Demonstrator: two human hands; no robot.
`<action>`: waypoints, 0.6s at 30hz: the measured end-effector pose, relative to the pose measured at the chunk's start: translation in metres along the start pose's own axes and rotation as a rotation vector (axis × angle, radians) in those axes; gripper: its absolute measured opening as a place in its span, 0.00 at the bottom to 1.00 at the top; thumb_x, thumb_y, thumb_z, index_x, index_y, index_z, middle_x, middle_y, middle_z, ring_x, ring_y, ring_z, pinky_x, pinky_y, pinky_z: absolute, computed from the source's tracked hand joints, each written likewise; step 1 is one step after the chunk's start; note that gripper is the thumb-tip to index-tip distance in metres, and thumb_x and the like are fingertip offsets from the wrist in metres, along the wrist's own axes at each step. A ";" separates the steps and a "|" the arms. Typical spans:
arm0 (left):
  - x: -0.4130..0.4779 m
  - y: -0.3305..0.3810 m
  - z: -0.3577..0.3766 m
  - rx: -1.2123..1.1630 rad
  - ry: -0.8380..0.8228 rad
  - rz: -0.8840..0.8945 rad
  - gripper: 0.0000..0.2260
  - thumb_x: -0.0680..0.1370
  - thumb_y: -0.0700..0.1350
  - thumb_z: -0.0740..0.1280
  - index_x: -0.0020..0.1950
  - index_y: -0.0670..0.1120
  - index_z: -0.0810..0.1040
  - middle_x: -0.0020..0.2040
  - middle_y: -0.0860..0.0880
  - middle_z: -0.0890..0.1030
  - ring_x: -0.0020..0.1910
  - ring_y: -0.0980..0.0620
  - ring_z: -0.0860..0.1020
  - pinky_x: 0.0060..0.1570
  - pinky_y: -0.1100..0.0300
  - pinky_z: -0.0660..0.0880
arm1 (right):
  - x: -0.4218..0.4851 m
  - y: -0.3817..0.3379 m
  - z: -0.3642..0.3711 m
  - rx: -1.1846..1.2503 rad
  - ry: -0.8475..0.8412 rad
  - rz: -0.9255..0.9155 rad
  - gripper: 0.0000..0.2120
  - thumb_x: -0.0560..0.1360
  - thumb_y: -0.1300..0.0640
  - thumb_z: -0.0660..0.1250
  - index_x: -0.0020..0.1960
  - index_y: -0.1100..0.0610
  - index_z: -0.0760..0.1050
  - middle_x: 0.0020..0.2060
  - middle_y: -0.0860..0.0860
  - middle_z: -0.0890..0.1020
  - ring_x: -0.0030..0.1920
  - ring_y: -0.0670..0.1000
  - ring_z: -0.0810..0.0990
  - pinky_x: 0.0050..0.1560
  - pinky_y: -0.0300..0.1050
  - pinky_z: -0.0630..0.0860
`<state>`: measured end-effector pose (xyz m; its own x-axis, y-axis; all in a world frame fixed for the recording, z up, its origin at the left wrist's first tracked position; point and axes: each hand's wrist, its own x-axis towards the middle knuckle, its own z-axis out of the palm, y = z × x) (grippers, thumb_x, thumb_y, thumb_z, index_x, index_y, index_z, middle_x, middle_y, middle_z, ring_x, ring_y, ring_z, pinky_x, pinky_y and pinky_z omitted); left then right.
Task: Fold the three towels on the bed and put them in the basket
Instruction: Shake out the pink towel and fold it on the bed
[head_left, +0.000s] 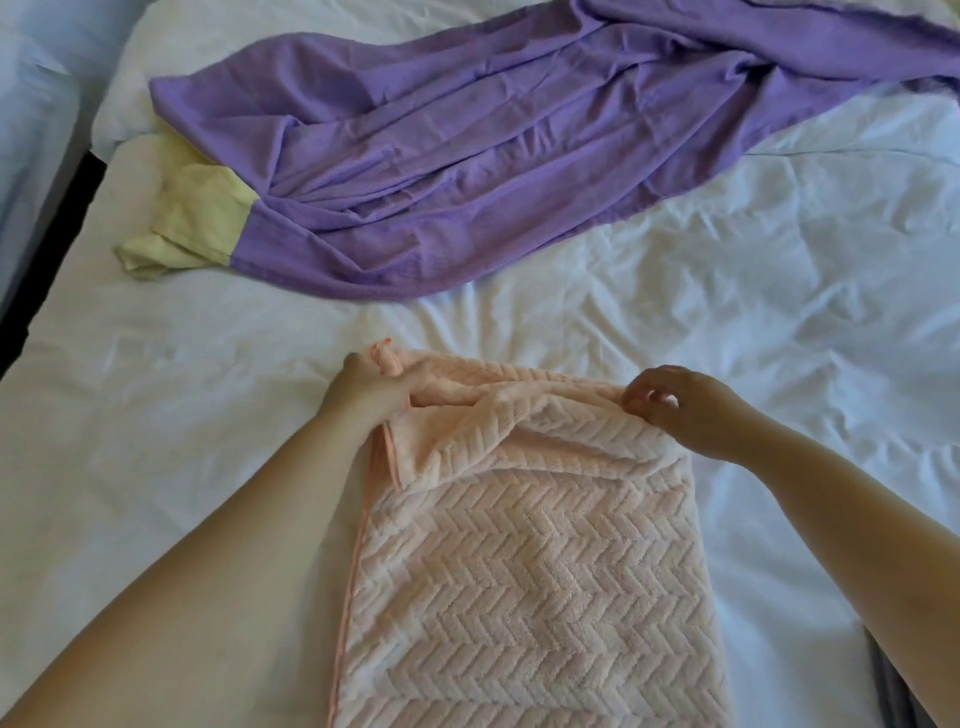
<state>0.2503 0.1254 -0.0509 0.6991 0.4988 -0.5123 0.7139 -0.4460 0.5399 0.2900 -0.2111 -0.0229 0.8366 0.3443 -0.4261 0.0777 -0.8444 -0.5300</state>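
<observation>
From the head camera, a pink towel (524, 571) lies on the bed (779, 291) in front of the person. The left hand (363, 389) grips its far left corner, and the right hand (680, 410) pinches its far right edge. Farther back a purple towel (467, 156) lies crumpled, partly covering a yellow towel (192, 223).

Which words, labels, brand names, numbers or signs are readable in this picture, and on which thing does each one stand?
None: no readable text is visible.
The pink towel, gripped by the left hand and pinched by the right hand, shows only a zigzag weave.
The purple towel, yellow towel and white bed sheet show no print or tag.
</observation>
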 end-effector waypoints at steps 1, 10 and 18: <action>-0.002 -0.002 0.005 0.071 -0.047 -0.041 0.40 0.64 0.65 0.73 0.67 0.43 0.68 0.59 0.48 0.77 0.60 0.45 0.76 0.53 0.58 0.72 | 0.000 -0.002 0.001 -0.005 -0.038 -0.005 0.03 0.75 0.51 0.67 0.48 0.47 0.79 0.43 0.40 0.77 0.46 0.46 0.76 0.49 0.42 0.72; -0.006 -0.012 -0.005 -0.614 -0.249 -0.022 0.11 0.66 0.35 0.61 0.43 0.45 0.80 0.38 0.43 0.76 0.39 0.46 0.74 0.34 0.58 0.70 | -0.005 0.001 0.000 -0.088 -0.093 -0.047 0.11 0.75 0.45 0.64 0.52 0.48 0.80 0.48 0.43 0.77 0.53 0.48 0.74 0.59 0.51 0.72; -0.009 -0.031 -0.003 0.113 -0.071 0.021 0.09 0.68 0.50 0.73 0.38 0.46 0.77 0.35 0.51 0.80 0.38 0.50 0.79 0.36 0.58 0.74 | -0.014 -0.013 0.005 -0.042 -0.065 -0.127 0.02 0.69 0.40 0.66 0.42 0.35 0.76 0.43 0.37 0.78 0.52 0.43 0.74 0.56 0.44 0.69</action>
<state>0.2219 0.1367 -0.0610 0.7121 0.4363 -0.5501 0.6965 -0.5383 0.4746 0.2747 -0.2026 -0.0137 0.7819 0.4742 -0.4047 0.2043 -0.8082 -0.5523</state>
